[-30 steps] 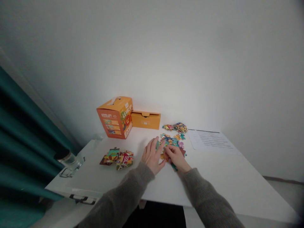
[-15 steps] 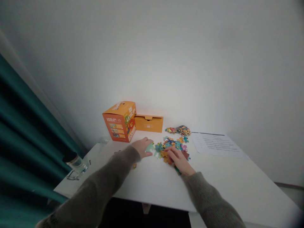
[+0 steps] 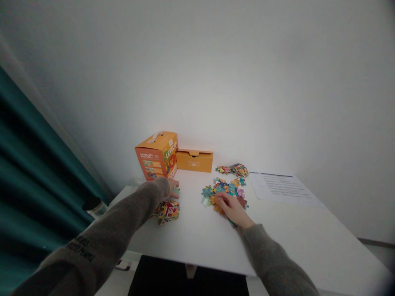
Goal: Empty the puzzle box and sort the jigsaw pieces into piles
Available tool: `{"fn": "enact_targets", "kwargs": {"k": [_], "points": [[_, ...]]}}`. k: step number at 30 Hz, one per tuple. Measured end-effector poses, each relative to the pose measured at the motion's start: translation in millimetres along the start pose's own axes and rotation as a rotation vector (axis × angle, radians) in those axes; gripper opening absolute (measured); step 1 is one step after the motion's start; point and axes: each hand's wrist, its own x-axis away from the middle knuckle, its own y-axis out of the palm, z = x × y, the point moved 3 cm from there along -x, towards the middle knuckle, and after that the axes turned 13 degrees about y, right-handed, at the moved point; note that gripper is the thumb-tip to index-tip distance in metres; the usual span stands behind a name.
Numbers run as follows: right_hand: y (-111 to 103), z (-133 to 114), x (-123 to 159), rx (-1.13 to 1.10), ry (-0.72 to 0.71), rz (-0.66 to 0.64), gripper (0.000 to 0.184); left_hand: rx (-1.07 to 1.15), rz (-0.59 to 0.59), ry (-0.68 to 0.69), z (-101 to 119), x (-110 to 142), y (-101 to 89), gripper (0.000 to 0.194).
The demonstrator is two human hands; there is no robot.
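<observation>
My left hand (image 3: 173,189) is closed on a light green puzzle piece (image 3: 176,190), part of which shows between its fingers. It is just above a group of puzzle pieces (image 3: 169,211) with a red barn picture, on the left of the table. My right hand (image 3: 232,209) rests at the near side of a loose pile of mixed puzzle pieces (image 3: 222,186). Its thumb and fingertips are pinched together on an orange puzzle piece (image 3: 217,201), mostly hidden by the fingers. The palm side of both hands is out of sight.
An orange puzzle box (image 3: 156,158) stands at the back left beside a flat orange carton (image 3: 195,161). Another heap of puzzle pieces (image 3: 239,169) lies near the wall. Printed sheets (image 3: 284,189) are on the right, and a dark-lidded jar (image 3: 95,206) is at the left edge.
My left hand has moved left from the mixed pile with the light green puzzle piece, over to the barn pieces, which show more now. My right hand has hardly moved.
</observation>
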Motion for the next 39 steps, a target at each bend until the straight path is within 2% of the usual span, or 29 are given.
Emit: {"fn": "enact_targets", "kwargs": {"k": [4,7,11,15,17,19,22,26,29,31,34,36,39], "points": [[-3.1,3.8,-1.4,-0.012,0.028,0.084,0.028,0.007,0.053,-0.032,-2.7,2.3,-9.0,0.05],[-7.8,5.3,-2.2,-0.029,0.056,0.169,0.027,-0.01,0.124,-0.003,6.0,0.4,-16.4,0.048],[-12.4,4.9,-3.0,-0.025,0.052,0.206,0.025,-0.021,0.191,0.051,47.6,-15.4,-16.5,0.048],[-15.0,8.2,-3.1,-0.006,0.047,0.22,0.025,-0.017,0.211,0.068,101.6,-43.3,-9.5,0.056],[-16.3,11.3,-3.5,-0.002,0.057,0.228,0.025,-0.008,0.215,0.091,120.9,-57.8,-6.0,0.057],[-17.6,13.6,-4.2,0.012,0.058,0.232,0.025,0.002,0.215,0.126,131.8,-69.8,-2.3,0.053],[-19.7,14.6,-5.0,0.053,0.049,0.239,0.025,0.02,0.216,0.188,134.6,-79.4,2.3,0.044],[-22.0,13.8,-5.0,0.084,0.041,0.255,0.025,0.058,0.243,0.232,125.0,-74.8,-1.4,0.054],[-21.7,12.2,-5.2,0.053,0.043,0.255,0.025,0.08,0.379,0.332,121.2,-62.2,-13.8,0.059],[-19.7,10.7,-5.5,-0.052,0.076,0.212,0.026,0.075,0.486,0.493,125.5,-52.0,-21.1,0.056],[-13.7,7.0,-5.1,-0.323,0.158,0.057,0.032,0.062,0.612,0.705,137.7,-38.2,-24.0,0.052],[-10.4,3.0,-4.0,-0.47,0.174,-0.026,0.039,0.098,0.67,0.782,146.8,-32.0,-21.8,0.051],[-8.1,-0.9,-2.7,-0.57,0.165,-0.057,0.041,0.269,0.696,0.837,158.0,-27.8,-17.6,0.055]]}}
